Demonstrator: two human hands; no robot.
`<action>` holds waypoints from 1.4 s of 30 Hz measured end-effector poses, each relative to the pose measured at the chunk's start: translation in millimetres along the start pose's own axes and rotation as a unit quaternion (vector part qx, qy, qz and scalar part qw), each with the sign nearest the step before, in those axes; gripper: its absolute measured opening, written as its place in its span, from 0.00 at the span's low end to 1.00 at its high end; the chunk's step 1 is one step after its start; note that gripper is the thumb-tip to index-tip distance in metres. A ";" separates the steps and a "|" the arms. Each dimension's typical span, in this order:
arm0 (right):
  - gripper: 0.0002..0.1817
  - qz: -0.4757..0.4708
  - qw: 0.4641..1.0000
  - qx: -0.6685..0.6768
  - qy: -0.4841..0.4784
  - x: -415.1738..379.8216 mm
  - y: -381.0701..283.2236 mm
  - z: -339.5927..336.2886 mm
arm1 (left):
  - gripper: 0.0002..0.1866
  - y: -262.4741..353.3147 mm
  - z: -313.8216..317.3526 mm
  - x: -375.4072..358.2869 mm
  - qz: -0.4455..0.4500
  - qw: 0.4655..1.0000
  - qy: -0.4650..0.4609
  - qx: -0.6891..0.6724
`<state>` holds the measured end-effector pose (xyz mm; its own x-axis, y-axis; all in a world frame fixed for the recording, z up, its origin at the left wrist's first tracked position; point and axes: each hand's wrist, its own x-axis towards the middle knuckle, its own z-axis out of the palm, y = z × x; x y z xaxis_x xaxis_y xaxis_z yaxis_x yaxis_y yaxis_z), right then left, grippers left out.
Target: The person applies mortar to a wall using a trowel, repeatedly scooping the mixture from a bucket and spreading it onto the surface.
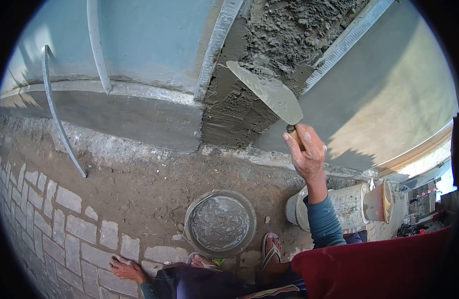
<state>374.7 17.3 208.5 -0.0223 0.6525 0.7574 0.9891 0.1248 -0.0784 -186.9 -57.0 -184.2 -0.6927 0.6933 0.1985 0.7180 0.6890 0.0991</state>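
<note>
You are outdoors at a building site, beside a wall (pixel 154 45) with plastering under way. Rough mortar (pixel 304 25) fills a section between two straight strips (pixel 217 50), and a tub (pixel 253 219) of grey mix (pixel 222 222) stands on bare dirt (pixel 134 184) before you. Block paving (pixel 82 226) borders the dirt, stained buckets (pixel 351 205) sit to your right, and sunlight crosses smooth plaster (pixel 379 94).

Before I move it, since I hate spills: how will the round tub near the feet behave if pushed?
The tub is probably heavy, given the mortar inside. It may drag on the rough ground; that wet-looking mortar could slosh.
</note>
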 end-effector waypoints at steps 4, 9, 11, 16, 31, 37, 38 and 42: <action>0.14 0.066 0.992 0.107 -0.024 -47.8 -21.1 78.6 | 0.26 3.1 -4.4 -0.3 -0.001 1.000 0.001 0.013; 0.13 0.363 0.776 0.508 -0.086 -52.2 -17.3 139.1 | 0.26 0.1 -1.0 -1.8 0.003 1.000 0.010 0.005; 0.13 0.351 0.781 0.506 -0.098 -47.3 -1.7 130.0 | 0.25 0.1 -0.8 -0.8 0.004 1.000 0.015 0.010; 0.12 0.349 0.811 0.459 -0.100 -26.6 8.1 66.1 | 0.26 -2.5 6.2 1.1 0.004 1.000 0.020 0.012; 0.19 0.260 0.881 0.126 -0.375 27.9 2.7 33.0 | 0.25 3.6 -6.1 -1.3 0.006 1.000 -0.004 0.020; 0.18 0.312 0.889 0.155 -0.298 72.1 -18.0 -12.4 | 0.26 -0.7 1.9 -0.1 0.002 1.000 0.001 0.012; 0.18 0.319 0.890 0.179 -0.273 67.7 -22.1 -15.2 | 0.26 -2.9 2.5 -0.6 0.001 1.000 -0.002 0.014; 0.19 0.358 0.826 0.279 -0.333 53.0 -23.6 4.4 | 0.25 8.2 -9.3 -0.4 0.002 1.000 -0.002 0.016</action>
<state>349.5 52.2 247.6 0.2802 0.9521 -0.1228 0.5663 -0.2672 -0.7797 -180.1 -53.6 -174.4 -0.6906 0.6964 0.1949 0.7178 0.6929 0.0676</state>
